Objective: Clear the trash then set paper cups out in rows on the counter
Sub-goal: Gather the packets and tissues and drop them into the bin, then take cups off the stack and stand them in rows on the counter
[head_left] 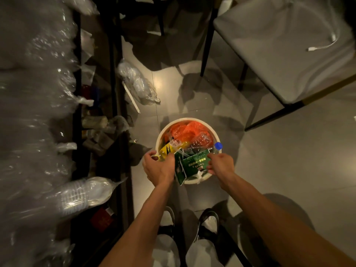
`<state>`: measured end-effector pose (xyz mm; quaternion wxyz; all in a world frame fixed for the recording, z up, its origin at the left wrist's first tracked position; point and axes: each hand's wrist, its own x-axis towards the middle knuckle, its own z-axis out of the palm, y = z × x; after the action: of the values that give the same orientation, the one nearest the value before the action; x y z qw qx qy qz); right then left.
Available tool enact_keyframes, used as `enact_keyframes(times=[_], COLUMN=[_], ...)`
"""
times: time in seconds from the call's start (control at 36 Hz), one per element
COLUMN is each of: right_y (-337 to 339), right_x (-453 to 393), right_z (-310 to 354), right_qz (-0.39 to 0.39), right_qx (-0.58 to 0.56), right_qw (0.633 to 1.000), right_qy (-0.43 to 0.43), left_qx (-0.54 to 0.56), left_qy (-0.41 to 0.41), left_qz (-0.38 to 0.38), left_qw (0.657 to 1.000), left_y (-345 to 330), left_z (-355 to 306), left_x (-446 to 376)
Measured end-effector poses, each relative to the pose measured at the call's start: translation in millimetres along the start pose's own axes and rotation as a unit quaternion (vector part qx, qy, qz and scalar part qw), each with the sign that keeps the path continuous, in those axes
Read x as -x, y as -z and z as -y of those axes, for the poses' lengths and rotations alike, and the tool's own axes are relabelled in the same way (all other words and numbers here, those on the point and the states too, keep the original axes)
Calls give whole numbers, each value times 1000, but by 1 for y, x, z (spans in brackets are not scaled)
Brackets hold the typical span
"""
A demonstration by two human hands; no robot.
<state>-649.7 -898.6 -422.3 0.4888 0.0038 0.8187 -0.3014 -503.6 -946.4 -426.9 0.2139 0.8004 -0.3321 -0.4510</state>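
So I had both hands down on the white trash bin (pixel 209 130), which sat on the floor right ahead of my feet, stuffed past the rim. My left hand (pixel 159 167) was curled over the near-left rim by a yellow wrapper (pixel 167 150); my right hand (pixel 221 164) pinched the edge of the green packet (pixel 192 163) sticking out between them. That packet lay across, left to right, so the right grip was the one on it. Sleeves of clear cups (pixel 84 193) lay to my left, I think on a shelf, too blurry to call.
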Motion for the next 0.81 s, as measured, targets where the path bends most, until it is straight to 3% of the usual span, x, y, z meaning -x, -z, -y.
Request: enact_keyframes(times=[0.08, 0.17, 0.28, 0.36, 0.42, 0.47, 0.56, 0.67, 0.81], right_y=[11, 13, 25, 36, 40, 37, 29, 11, -24], right_x=[41, 74, 148, 216, 261, 307, 385, 471, 529], right_z=[39, 60, 87, 112, 123, 136, 148, 149, 138], right_qz=[72, 103, 94, 85, 104, 150, 226, 322, 405], right_qx=[-17, -28, -28, -13, -5, -13, -17, 42, 131], right_qw=[997, 994, 993, 985, 976, 966, 941, 886, 826], right_qy=[11, 33, 69, 148, 192, 208, 251, 331, 368], left_qx=[-36, -33, 17, 86, 92, 122, 169, 200, 250], left_qy=[-72, -93, -95, -148, -142, -149, -158, -179, -135], left_qz=[68, 139, 167, 178, 220, 208, 133, 51, -72], left_qw=[994, 985, 981, 969, 961, 959, 964, 962, 956], left_y=[17, 30, 74, 129, 168, 206, 279, 373, 470], left_z=[-37, -67, -113, -152, -171, -187, -200, -189, -152], left_x=[26, 53, 103, 146, 175, 197, 226, 253, 274])
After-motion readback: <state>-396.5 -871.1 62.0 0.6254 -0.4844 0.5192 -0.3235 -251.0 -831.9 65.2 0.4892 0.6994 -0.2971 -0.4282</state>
